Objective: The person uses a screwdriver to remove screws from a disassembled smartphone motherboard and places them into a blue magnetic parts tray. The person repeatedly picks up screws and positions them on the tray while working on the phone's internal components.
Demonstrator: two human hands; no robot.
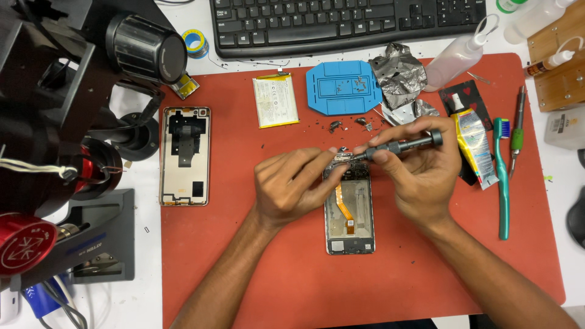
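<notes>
Opened phone point(349, 210) under a screwdriver point(399, 146)

Left hand point(292, 186) pins its thin, fragile frame by the edge; right hand point(420, 167) pinches the light, stiff, slim screwdriver mid-shaft.

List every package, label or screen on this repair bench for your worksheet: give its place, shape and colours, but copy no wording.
Battery: flat white rectangle with a printed label and yellow edge, upper mat, left of the blue tray.
Glue tube: yellow and blue printed tube, white cap, right of the hands.
Foil wrapper: crumpled silver, upper mat beside the blue tray.
Screens: none lit; the opened phone shows its inside.
</notes>
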